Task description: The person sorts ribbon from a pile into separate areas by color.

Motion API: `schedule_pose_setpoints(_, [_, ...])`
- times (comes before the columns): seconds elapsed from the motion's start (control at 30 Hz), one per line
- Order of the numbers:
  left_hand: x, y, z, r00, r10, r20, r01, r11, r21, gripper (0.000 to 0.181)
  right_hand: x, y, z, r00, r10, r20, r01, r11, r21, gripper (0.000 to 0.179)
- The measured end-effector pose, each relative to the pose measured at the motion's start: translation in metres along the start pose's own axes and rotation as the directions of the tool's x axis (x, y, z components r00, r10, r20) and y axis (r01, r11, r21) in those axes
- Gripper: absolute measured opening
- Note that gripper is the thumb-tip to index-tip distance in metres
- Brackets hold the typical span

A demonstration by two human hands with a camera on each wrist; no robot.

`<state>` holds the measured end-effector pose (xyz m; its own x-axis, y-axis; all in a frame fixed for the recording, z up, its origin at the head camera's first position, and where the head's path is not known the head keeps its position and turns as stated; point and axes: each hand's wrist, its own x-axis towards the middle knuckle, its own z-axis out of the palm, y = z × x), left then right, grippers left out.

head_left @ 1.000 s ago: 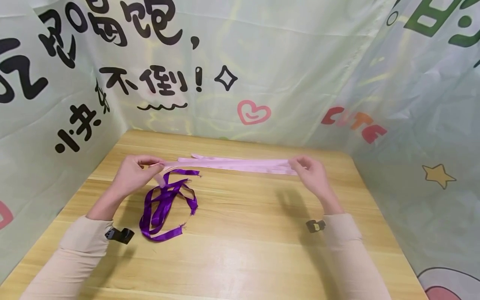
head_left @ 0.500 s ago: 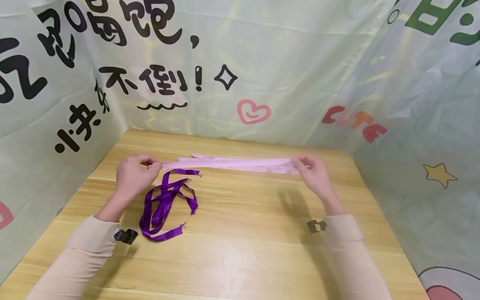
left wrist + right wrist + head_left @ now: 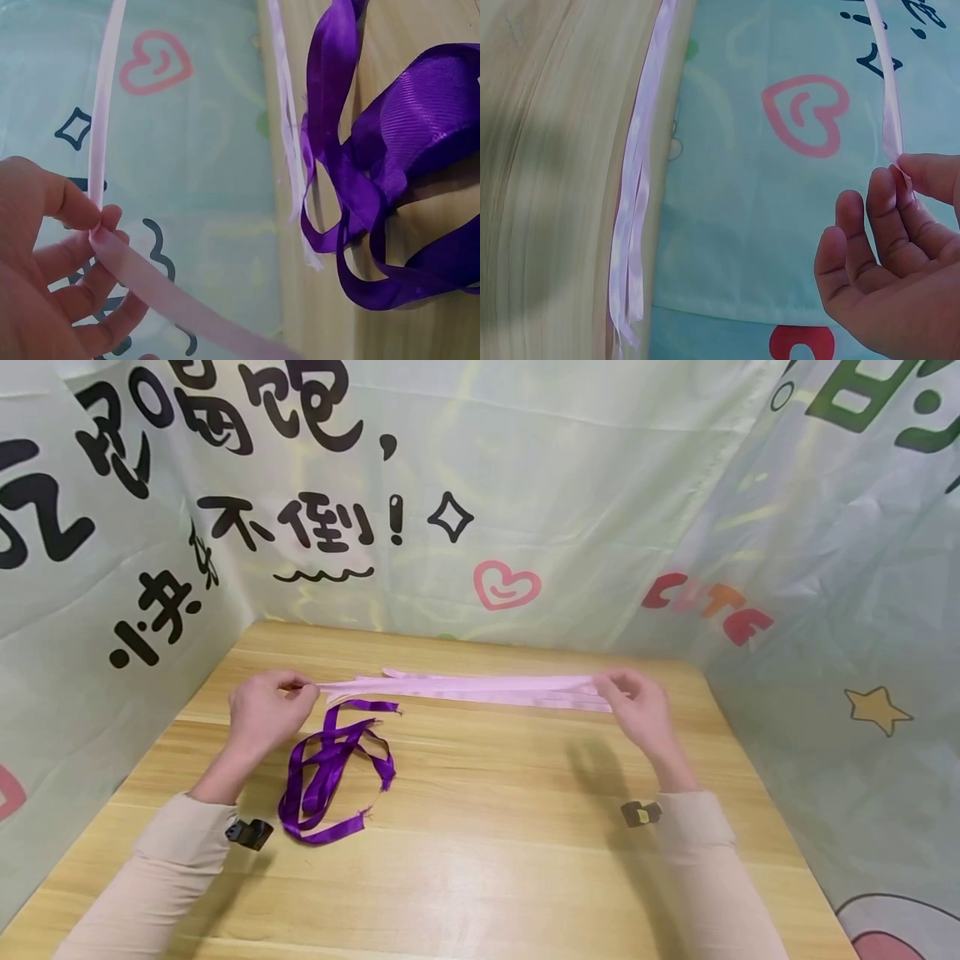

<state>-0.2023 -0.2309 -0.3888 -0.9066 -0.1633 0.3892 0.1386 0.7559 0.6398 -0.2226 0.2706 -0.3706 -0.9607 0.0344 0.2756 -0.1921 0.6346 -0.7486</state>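
Note:
A pale pink ribbon (image 3: 98, 112) is stretched straight between my two hands, raised above the table. My left hand (image 3: 268, 710) pinches it between thumb and index finger, and in the left wrist view a loose tail of ribbon runs down past the fingers. At the other side my right hand (image 3: 637, 710) pinches the ribbon's end between thumb and forefinger, its other fingers loosely bent. Behind the stretched strip, several pink ribbons (image 3: 634, 202) lie side by side along the back of the table. A tangled purple ribbon (image 3: 326, 777) with frayed ends rests near my left hand.
The wooden table (image 3: 480, 843) has printed fabric (image 3: 585, 510) hanging around its back and sides. The pink ribbons lie close to the table's back edge. Small black cameras are strapped to both wrists, over the sleeves (image 3: 183, 839).
My right hand has moved slightly to the right, keeping its pinch on the pink ribbon. The left fingertips have shifted slightly left. The purple ribbon has stayed put.

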Motion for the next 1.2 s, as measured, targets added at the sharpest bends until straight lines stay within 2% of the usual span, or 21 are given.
schedule_pose_setpoints(0.17, [-0.0006,-0.0019,-0.0001,0.998,0.042,0.039,-0.042,0.999,0.002,0.024,-0.0011,-0.0011,-0.0025,1.0,0.02,0.006,-0.02,1.0,0.011,0.039])
schedule_pose_setpoints(0.33, [0.0008,-0.0034,-0.0026,0.995,0.048,0.083,-0.048,0.999,-0.001,0.02,-0.0014,-0.0038,-0.0024,0.999,0.035,0.022,-0.035,0.999,0.018,0.041])
schedule_pose_setpoints(0.6, [0.0016,-0.0053,-0.0019,0.99,0.045,0.133,-0.042,0.999,-0.027,0.035,-0.0002,-0.0044,-0.0012,0.999,0.034,0.03,-0.033,0.999,-0.004,0.042])
schedule_pose_setpoints(0.7, [0.002,-0.0074,-0.0044,0.977,0.05,0.207,-0.037,0.997,-0.064,0.038,0.0011,-0.0028,-0.002,0.999,0.033,0.017,-0.033,0.999,-0.01,0.042])
schedule_pose_setpoints(0.83, [0.0022,-0.0079,-0.0083,0.944,0.05,0.327,-0.019,0.995,-0.095,0.038,0.0019,-0.0022,-0.0039,0.999,0.032,-0.002,-0.032,0.999,-0.013,0.042])
schedule_pose_setpoints(0.93, [0.0023,-0.0055,-0.0081,0.928,0.027,0.371,0.007,0.996,-0.091,0.039,0.0021,-0.003,-0.0051,1.0,0.03,-0.01,-0.03,0.999,-0.013,0.042])
schedule_pose_setpoints(0.97, [0.0023,-0.0046,-0.0074,0.928,0.016,0.373,0.017,0.996,-0.085,0.039,0.0021,-0.0034,-0.0053,1.0,0.028,-0.012,-0.028,0.999,-0.016,0.042])
schedule_pose_setpoints(1.03, [0.0018,-0.0036,-0.0054,0.941,0.023,0.337,0.001,0.997,-0.071,0.036,0.0022,-0.0037,-0.0056,1.0,0.025,-0.012,-0.025,1.0,-0.017,0.042])
schedule_pose_setpoints(1.13, [0.0012,-0.0038,-0.0028,0.969,0.062,0.238,-0.053,0.998,-0.047,0.027,0.0027,-0.0032,-0.0058,1.0,0.023,-0.018,-0.023,0.999,-0.022,0.041])
schedule_pose_setpoints(1.2, [0.0008,-0.0045,-0.0014,0.98,0.091,0.175,-0.086,0.996,-0.034,0.023,0.0034,-0.0022,-0.0062,0.999,0.024,-0.026,-0.025,1.0,-0.018,0.041])
